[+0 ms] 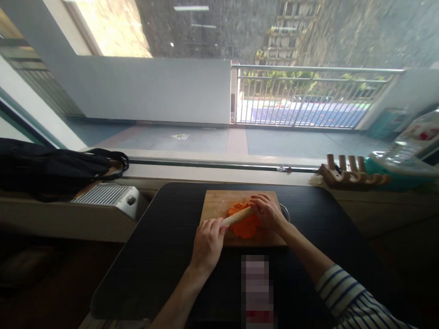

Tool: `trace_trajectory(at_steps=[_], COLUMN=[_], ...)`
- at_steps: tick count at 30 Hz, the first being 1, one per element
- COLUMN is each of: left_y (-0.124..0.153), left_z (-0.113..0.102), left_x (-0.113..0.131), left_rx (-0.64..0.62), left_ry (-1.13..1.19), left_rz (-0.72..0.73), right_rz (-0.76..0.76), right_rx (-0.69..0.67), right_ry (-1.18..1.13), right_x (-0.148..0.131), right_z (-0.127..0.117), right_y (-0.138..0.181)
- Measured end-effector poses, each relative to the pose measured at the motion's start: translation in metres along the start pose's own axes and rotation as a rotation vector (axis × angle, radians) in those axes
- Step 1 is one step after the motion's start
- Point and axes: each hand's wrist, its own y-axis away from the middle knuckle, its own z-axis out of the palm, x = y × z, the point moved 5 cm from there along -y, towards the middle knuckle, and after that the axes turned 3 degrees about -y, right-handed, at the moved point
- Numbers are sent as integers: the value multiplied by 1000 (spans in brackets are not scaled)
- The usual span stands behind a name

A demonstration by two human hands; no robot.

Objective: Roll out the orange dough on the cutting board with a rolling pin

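A pale wooden rolling pin (237, 216) lies slantwise across a flattened piece of orange dough (245, 228). My left hand (210, 237) is closed over the pin's near-left end. Its other end is under my right hand (266, 211), whose fingers curl over it. Beneath the dough is a wooden cutting board (213, 205) with faint white powder on its upper left part. A metal loop handle (285, 212) sticks out at the board's right edge, partly hidden by my right hand and wrist.
The board rests on a black table (164, 246) against a window sill. A black bag (51, 167) lies at the left above a white radiator (109, 196). Wooden rack-like pieces (350, 173) and a teal container (404, 169) stand on the sill at the right. A blurred patch covers the near edge.
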Motion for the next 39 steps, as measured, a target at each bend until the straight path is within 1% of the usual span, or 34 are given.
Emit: trace_trajectory(at_steps=[2, 4, 9, 12, 15, 20, 23, 27, 29, 32, 36, 39], left_y=[4, 8, 15, 15, 13, 8, 7, 9, 11, 14, 15, 13], left_z=[-1, 0, 7, 12, 16, 16, 13, 6, 5, 6, 11, 14], left_x=[3, 7, 10, 7, 3, -1, -2, 0, 1, 3, 3, 2], left_rx=[23, 27, 30, -1, -41, -79, -89, -84, -97, -102, -41, -21], left_ry=[59, 83, 38, -2, -43, -63, -14, 67, 74, 20, -109, -182], left_rz=[7, 7, 15, 19, 25, 51, 74, 79, 81, 97, 132, 118], right_rz=[5, 1, -12, 29, 88, 137, 150, 150, 151, 166, 178, 204], right_rx=[19, 6, -60, -96, -97, -111, -83, 2, 9, -27, -39, -45], right_ry=[-26, -29, 47, 87, 121, 145, 141, 158, 175, 214, 291, 334], right_x=[2, 4, 4, 2, 0, -4, -8, -15, -18, -21, -19, -17], right_z=[-4, -5, -2, 1, 2, 1, -3, -13, -16, -13, -5, -1], right_y=[6, 9, 13, 15, 19, 22, 23, 31, 36, 42, 46, 45])
